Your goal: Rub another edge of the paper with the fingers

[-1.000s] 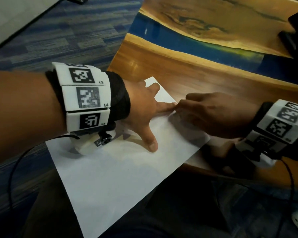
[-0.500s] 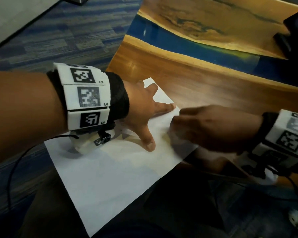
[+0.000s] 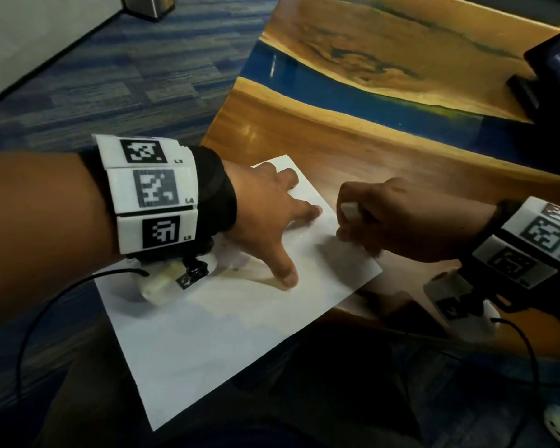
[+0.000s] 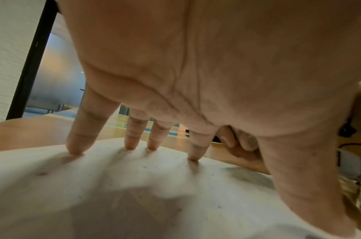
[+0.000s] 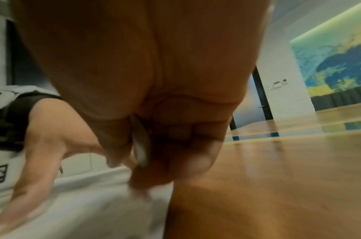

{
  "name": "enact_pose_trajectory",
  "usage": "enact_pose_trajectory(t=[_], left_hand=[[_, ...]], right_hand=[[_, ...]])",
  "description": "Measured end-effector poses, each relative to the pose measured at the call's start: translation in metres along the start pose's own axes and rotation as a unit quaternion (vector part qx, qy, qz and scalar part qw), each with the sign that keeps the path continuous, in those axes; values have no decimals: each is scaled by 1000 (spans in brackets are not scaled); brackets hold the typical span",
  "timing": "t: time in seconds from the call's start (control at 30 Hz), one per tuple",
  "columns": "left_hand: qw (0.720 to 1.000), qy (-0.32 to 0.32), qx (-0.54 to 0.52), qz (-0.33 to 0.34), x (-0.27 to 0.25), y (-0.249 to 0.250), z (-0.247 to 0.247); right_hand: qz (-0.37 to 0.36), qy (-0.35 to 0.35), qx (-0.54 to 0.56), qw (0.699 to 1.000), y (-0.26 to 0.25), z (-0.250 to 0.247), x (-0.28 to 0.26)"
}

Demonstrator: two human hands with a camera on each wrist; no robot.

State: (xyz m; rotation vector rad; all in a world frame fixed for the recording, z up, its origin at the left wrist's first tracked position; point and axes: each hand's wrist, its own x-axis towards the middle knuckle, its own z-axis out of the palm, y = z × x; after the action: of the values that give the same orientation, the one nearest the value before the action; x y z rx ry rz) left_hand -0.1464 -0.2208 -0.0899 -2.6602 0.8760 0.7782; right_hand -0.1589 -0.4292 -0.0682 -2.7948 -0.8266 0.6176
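Note:
A white sheet of paper [image 3: 214, 324] lies on the corner of a wooden table [image 3: 353, 156] and overhangs its near edge. My left hand [image 3: 272, 221] presses on the sheet with spread, straight fingers [image 4: 79, 145]; the fingertips touch the paper [image 4: 134, 186]. My right hand [image 3: 398, 218] hovers at the sheet's right edge with curled fingers, pinching a small white block [image 3: 349, 210], likely an eraser. In the right wrist view the white piece [image 5: 140, 148] sits between thumb and fingers, blurred, just above the paper [image 5: 83, 202].
The table has a blue resin band [image 3: 369, 92] across it. A dark device [image 3: 556, 69] stands at the far right. Blue patterned carpet [image 3: 110, 76] lies to the left. Cables [image 3: 46, 305] trail from both wrist bands, and my dark-trousered lap [image 3: 272, 399] is below the table edge.
My right hand has pulled back to the right, away from the left index finger, and lifted a little, so the white block now shows. The left hand stays pressed on the paper.

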Motion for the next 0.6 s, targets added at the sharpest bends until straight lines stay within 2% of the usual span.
enact_pose_trajectory(t=[0.1,0.2,0.27,0.37,0.47,0.6], left_hand=[[1000,11,-1,1,-1,3,1],[1000,22,-3,-3,-2,6,5],[1000,28,-5,-5,-3,7,6],[999,37,0,-7,-4,8,8],[999,45,-3,-5,-2,9,11],[999,39,-12,0,0,9,11]], right_hand=[[-8,-16,-33,999,-1,4,2],[18,-44,-9,999,0,7,2],[11,-43,-26,999,-1,11,2],[-17,5,-52,998,-4,14,3],[-41,51,-11,998,-9,21,2],[-137,26,-5,990,-18,38,-4]])
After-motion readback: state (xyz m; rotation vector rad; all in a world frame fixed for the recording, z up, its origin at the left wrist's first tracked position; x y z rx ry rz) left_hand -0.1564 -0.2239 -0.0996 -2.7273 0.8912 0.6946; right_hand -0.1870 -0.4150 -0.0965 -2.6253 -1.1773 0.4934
